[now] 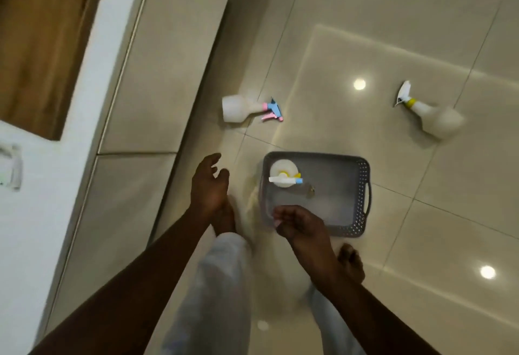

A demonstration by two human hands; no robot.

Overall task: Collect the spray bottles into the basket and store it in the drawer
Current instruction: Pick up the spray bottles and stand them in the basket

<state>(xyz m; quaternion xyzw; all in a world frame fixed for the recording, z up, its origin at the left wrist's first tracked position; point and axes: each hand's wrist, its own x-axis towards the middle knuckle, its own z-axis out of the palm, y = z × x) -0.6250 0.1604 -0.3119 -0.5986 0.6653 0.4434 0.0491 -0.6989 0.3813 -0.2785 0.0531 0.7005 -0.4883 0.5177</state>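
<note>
Inside grey basket (351, 208), one upright spray bottle (284, 176), nothing else

Grey perforated plastic basket (352, 203) on glossy tiled floor (365, 45), just ahead of the person's feet. One white spray bottle with yellow collar (283, 176) upright in its far-left corner. Translucent bottle with pink-and-blue trigger (244, 108) lying beyond, left, near pale drawer fronts (168, 59). Translucent bottle with white trigger (432, 114) lying far right.
</note>
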